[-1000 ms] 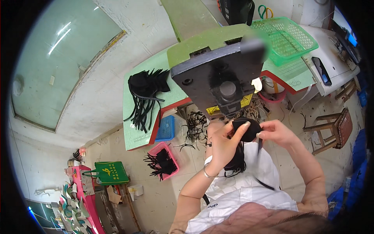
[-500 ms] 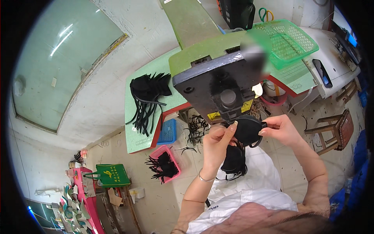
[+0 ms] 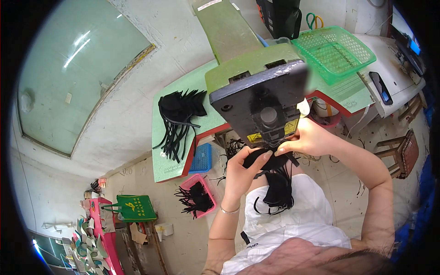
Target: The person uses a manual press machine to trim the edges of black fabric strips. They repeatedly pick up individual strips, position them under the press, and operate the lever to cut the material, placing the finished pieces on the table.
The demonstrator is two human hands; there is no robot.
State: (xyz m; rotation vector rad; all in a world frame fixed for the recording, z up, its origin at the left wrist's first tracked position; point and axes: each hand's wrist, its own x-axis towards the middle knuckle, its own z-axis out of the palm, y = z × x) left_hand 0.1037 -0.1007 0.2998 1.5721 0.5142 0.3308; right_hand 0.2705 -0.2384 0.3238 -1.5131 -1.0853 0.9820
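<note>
Under the head of a green and black industrial sewing machine (image 3: 263, 98), a black bra (image 3: 276, 163) with thin straps is pinched between my two hands. My left hand (image 3: 242, 170) grips its left side, thumb on top. On the other side my right hand (image 3: 309, 140) has thumb and fingers pressed on the cloth close to the machine's needle area, which is mostly hidden. More black bra pieces (image 3: 278, 190) with straps hang below and rest on my white-clothed lap; whether they join the held piece I cannot tell.
Black strapped pieces (image 3: 178, 110) lie piled on the green tabletop (image 3: 169, 169), left. A pink basket (image 3: 211, 204) of black pieces and a blue basket (image 3: 201, 158) sit lower. Right are a green basket (image 3: 343, 73), a phone (image 3: 380, 88) and a wooden stool (image 3: 403, 153).
Both hands have brought the bra a little left and in under the machine head. My right hand has moved left and up, closer to my left hand. The view has shifted slightly.
</note>
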